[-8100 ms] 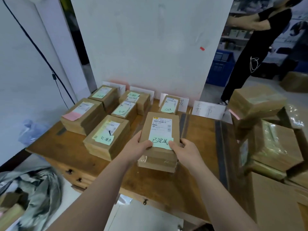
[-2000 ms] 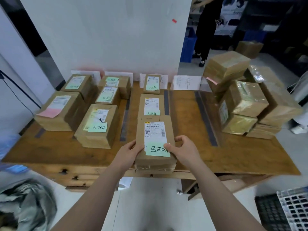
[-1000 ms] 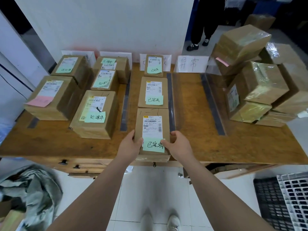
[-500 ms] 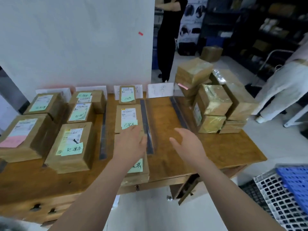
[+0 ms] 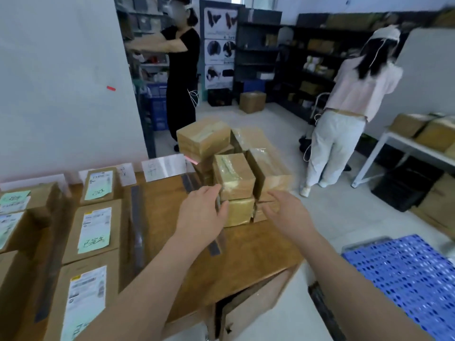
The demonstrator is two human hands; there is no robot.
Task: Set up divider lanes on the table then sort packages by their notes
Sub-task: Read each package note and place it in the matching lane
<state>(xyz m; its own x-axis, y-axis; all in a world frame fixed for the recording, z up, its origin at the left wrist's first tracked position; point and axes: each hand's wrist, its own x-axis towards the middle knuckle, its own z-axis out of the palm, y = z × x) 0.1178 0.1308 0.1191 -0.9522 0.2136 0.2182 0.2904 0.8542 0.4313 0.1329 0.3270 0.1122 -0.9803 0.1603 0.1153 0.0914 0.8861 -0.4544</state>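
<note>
A stack of taped brown packages (image 5: 234, 172) stands at the far right of the wooden table (image 5: 246, 252). My left hand (image 5: 202, 212) and my right hand (image 5: 288, 212) are both empty with fingers apart, stretched toward the stack's front; the left thumb is close to the lower front box (image 5: 240, 211). Dark divider strips (image 5: 136, 217) run front to back on the table. Sorted packages with green notes (image 5: 94, 226) lie in a lane at the left, and white paper signs (image 5: 163, 167) stand against the wall.
A white partition wall (image 5: 61, 94) backs the table. A person in black (image 5: 182, 82) stands behind it at shelves. A person in a pink top (image 5: 344, 119) stands to the right. A blue crate (image 5: 408, 279) sits on the floor at the right.
Both hands have let go of the green-noted package, now lying at the front of its lane. My view has swung right, and both hands have moved to the unsorted stack.
</note>
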